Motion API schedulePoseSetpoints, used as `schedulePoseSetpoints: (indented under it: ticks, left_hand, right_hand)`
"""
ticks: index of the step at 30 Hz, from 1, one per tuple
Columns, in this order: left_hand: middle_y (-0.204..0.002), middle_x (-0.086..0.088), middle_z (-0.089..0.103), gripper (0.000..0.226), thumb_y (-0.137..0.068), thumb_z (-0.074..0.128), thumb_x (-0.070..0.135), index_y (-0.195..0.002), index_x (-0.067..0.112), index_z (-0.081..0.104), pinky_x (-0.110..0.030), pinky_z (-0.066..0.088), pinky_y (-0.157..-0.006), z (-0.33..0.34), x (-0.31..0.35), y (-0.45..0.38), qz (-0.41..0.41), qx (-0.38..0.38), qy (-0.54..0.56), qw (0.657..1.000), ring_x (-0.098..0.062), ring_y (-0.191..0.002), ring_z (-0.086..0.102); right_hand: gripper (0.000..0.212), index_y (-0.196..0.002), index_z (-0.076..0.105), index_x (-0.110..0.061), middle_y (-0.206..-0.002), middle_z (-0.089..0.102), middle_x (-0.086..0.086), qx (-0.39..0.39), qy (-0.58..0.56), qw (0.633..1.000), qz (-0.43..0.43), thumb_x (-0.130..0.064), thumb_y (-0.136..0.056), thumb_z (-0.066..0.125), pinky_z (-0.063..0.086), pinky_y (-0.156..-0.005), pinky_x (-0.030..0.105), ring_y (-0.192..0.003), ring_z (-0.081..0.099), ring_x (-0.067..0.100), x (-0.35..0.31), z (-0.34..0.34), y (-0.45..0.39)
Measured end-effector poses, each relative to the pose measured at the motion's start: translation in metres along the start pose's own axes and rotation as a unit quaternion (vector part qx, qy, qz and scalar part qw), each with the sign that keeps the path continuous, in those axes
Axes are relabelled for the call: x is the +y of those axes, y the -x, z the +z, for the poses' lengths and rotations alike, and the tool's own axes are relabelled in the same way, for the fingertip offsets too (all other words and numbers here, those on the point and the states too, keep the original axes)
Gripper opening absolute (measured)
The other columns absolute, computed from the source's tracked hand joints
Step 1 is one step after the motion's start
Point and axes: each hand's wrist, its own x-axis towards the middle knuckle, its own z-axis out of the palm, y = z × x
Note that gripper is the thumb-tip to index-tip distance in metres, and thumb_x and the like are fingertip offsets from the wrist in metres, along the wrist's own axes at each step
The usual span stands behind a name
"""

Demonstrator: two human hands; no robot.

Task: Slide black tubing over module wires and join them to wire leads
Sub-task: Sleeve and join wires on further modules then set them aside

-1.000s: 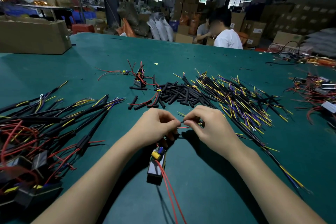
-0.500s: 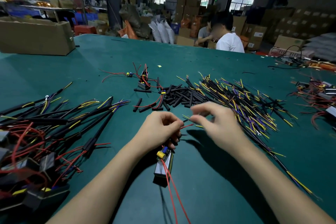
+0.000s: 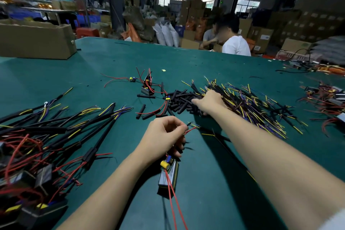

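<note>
Cardboard box [image 3: 35,40]: open-topped, at the far left edge of the green table [image 3: 112,58]
Finished assemblies [image 3: 46,136]: heap at the left; black sleeved leads with yellow and blue tips fanned toward the middle, red wires and dark modules tangled at the near end
Spare module [image 3: 147,87]: small, beyond the hands, red wires looping from it; it sits just left of the tubing pile
Left hand [image 3: 164,138]: fingers curled, thumb and forefinger pinching a thin red wire [image 3: 190,130] whose bared tip points right; black wire ends show beneath the fingers
Module [image 3: 169,175]: long metallic case lying on the table just below the left hand, yellow and blue parts at its upper end, two red wires trailing toward the viewer
Black tubing [image 3: 179,99]: loose pile of short cut lengths in the middle of the table, a few strays to its left
Right hand [image 3: 210,101]: stretched forward over the seam between tubing pile and leads, fingers resting among the pieces; whether they have closed on one cannot be told
Wire leads [image 3: 252,106]: broad heap right of the tubing, black with yellow and purple ends
More modules [image 3: 328,99]: red-wired cluster at the far right edge
Person in white shirt [image 3: 236,45]: seated beyond the table, cartons stacked behind
</note>
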Motion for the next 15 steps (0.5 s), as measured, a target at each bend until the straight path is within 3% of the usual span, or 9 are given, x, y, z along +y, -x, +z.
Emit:
schedulePoseSetpoints:
  ticks: [3,6,9,12,15]
  left_hand:
    - [-0.063,-0.010,0.059,0.014,-0.093,0.058,0.011,-0.087,-0.002,0.060,-0.027,0.050,-0.043,0.000,0.000,-0.001,-0.002,0.002,0.007,1.000,-0.021,-0.052,0.056]
    - [-0.064,-0.011,0.059,0.014,-0.094,0.057,0.011,-0.088,-0.002,0.060,-0.025,0.048,-0.042,0.000,0.001,0.000,0.000,0.004,0.013,1.000,-0.020,-0.050,0.055]
    - [-0.066,-0.013,0.059,0.015,-0.094,0.057,0.011,-0.090,-0.004,0.060,-0.025,0.050,-0.043,-0.001,0.002,0.000,0.003,0.010,0.021,1.000,-0.020,-0.051,0.055]
    - [-0.067,-0.014,0.059,0.016,-0.094,0.057,0.011,-0.091,-0.005,0.060,-0.025,0.051,-0.044,-0.001,0.002,0.000,0.004,0.015,0.030,0.999,-0.019,-0.051,0.056]
    - [-0.068,-0.012,0.061,0.014,-0.093,0.058,0.009,-0.087,-0.003,0.062,-0.026,0.052,-0.044,0.000,0.000,0.000,0.014,0.034,0.027,0.999,-0.019,-0.053,0.058]
  right_hand:
    - [0.045,-0.108,0.059,-0.008,-0.118,0.062,0.011,0.015,0.009,1.000,0.005,-0.042,-0.082,0.072,0.041,-0.076,0.032,-0.110,0.059,0.030,-0.002,0.006,0.001]
    - [0.035,-0.106,0.067,-0.006,-0.115,0.065,0.011,0.002,-0.107,0.994,-0.006,-0.033,-0.083,0.073,0.043,-0.082,0.028,-0.106,0.060,0.027,0.005,0.004,-0.004]
    - [0.025,-0.105,0.070,-0.002,-0.095,0.066,0.006,0.014,-0.222,0.974,-0.052,-0.019,-0.088,0.068,0.039,-0.075,0.022,-0.081,0.059,0.019,0.011,-0.002,0.006]
    - [0.018,-0.104,0.068,0.003,-0.078,0.066,0.006,-0.012,-0.395,0.916,-0.067,-0.007,-0.091,0.061,0.041,-0.051,0.014,-0.054,0.051,0.008,0.017,-0.014,0.028]
    - [0.008,-0.090,0.067,-0.004,-0.076,0.068,0.004,-0.074,-0.552,0.827,-0.075,-0.009,-0.092,0.061,0.043,-0.048,0.011,-0.051,0.054,0.003,0.027,-0.030,0.062]
